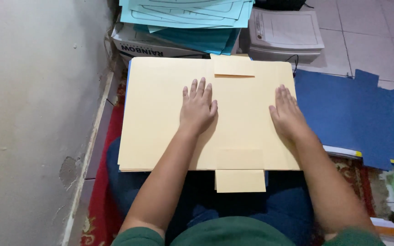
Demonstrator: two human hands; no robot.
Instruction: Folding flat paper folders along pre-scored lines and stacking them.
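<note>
In the centre of the frame a stack of cream-yellow paper folders lies across the person's lap, tabs sticking out at its top and bottom edges. The left hand rests flat on it, palm down, fingers slightly spread, gripping nothing. The right hand lies flat near the stack's right edge, fingers together. At right, dark blue folders lie on the floor; at top, light blue folders sit on a cardboard box beside a stack of white printed sheets.
</note>
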